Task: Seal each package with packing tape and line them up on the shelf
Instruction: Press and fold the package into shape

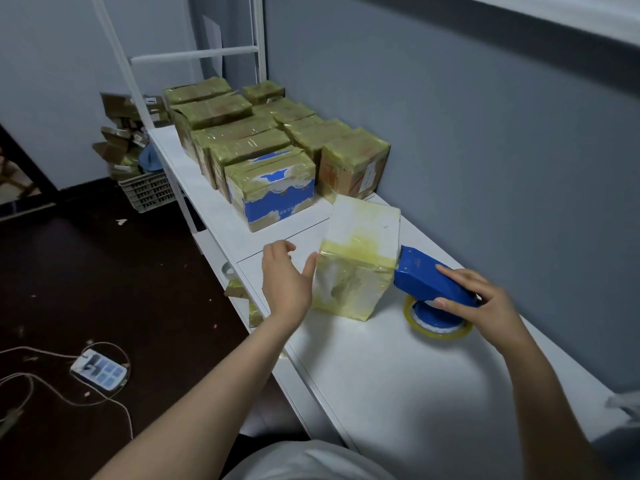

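Head cam: the white package (360, 258) stands upright mid-shelf (381, 375), with glossy yellowish tape wrapped around its lower half. The left hand (287, 282) is loose and spread just beside its left edge. The right hand (485, 299) grips a blue plastic tape dispenser (429, 280) against its right side. Farther left sit rows of taped boxes (249, 147). On the floor, a mesh basket (149, 194) holds cardboard scraps (121, 147).

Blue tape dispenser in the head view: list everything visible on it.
The blue tape dispenser looks like hard plastic, with a yellowish-clear tape roll on a blue hub beneath. It is turned sideways, roll flat at the white shelf. Its front end meets the right side of the white package, at a tape band. The right hand grips its rear.
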